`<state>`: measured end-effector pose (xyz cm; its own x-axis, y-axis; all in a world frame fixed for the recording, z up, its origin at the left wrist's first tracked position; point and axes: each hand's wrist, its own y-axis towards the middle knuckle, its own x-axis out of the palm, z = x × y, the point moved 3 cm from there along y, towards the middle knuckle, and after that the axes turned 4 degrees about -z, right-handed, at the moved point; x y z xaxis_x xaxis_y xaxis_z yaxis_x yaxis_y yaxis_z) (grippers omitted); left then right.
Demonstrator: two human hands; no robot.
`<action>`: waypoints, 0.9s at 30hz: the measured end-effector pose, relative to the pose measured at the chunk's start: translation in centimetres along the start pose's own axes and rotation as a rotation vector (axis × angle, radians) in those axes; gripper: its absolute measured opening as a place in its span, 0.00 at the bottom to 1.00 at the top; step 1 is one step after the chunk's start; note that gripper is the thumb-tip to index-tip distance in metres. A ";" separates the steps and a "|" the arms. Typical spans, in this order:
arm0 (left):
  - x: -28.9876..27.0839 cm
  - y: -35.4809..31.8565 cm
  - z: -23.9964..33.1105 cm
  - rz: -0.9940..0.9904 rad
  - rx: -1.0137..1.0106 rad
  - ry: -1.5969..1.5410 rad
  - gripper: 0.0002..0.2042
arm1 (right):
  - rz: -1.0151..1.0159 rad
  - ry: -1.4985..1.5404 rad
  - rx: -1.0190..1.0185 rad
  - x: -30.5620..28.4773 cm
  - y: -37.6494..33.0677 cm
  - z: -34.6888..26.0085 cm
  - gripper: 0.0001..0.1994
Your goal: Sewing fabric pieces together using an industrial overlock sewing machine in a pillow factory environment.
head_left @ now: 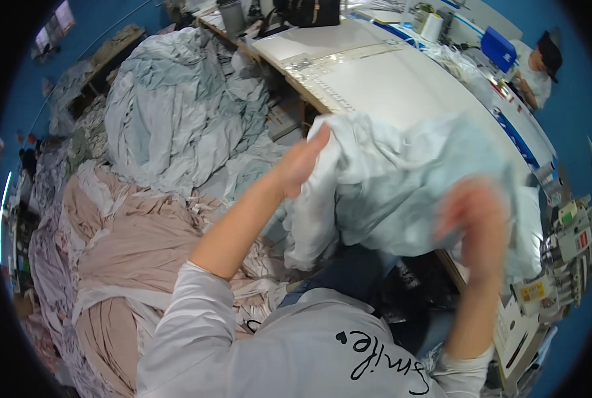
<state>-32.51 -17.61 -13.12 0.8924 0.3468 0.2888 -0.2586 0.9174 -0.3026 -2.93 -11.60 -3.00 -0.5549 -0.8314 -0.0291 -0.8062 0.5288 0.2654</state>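
Note:
A crumpled pale blue-green and white cloth (389, 192) is bunched in front of me, over the near edge of the white table. Against its left side lies my left hand (301, 163), with the fingers that show stretched out along the white part. My right hand (473, 207) is over the right part of the cloth, smeared by motion. Whether its fingers grip the cloth cannot be made out. The lower left of the cloth hangs down near my lap.
A big heap of pale blue-green cloth (170, 113) rises at the left, with pinkish-beige cloth (130, 239) nearer me. The white table (402, 79) stretches away, carrying a black bag (307, 12). Sewing machine parts (554, 288) stand at the right. A person (534, 73) sits far right.

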 end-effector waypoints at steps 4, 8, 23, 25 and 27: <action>8.5 -1.1 9.1 -0.542 0.188 -0.270 0.24 | -0.071 -0.355 0.673 8.4 -4.2 16.0 0.27; 12.1 -0.3 16.0 -0.600 0.330 -0.239 0.18 | 0.205 -0.537 0.619 9.6 -6.1 26.7 0.41; 16.4 1.7 24.5 -0.961 0.402 -0.166 0.22 | 0.666 -0.383 0.264 7.8 -4.4 23.8 0.16; 16.0 2.9 24.9 -0.904 0.432 -0.166 0.22 | 0.564 -0.162 0.302 8.0 -5.4 18.4 0.17; 15.6 4.3 25.1 -0.850 0.460 -0.164 0.22 | 0.218 -0.316 0.240 7.8 -7.0 10.6 0.20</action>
<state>-28.99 -3.33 12.86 0.7947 -0.4734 0.3800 0.2963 0.8488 0.4378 -3.80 -19.94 -15.26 -0.7222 -0.6233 -0.2998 -0.6678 0.7412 0.0678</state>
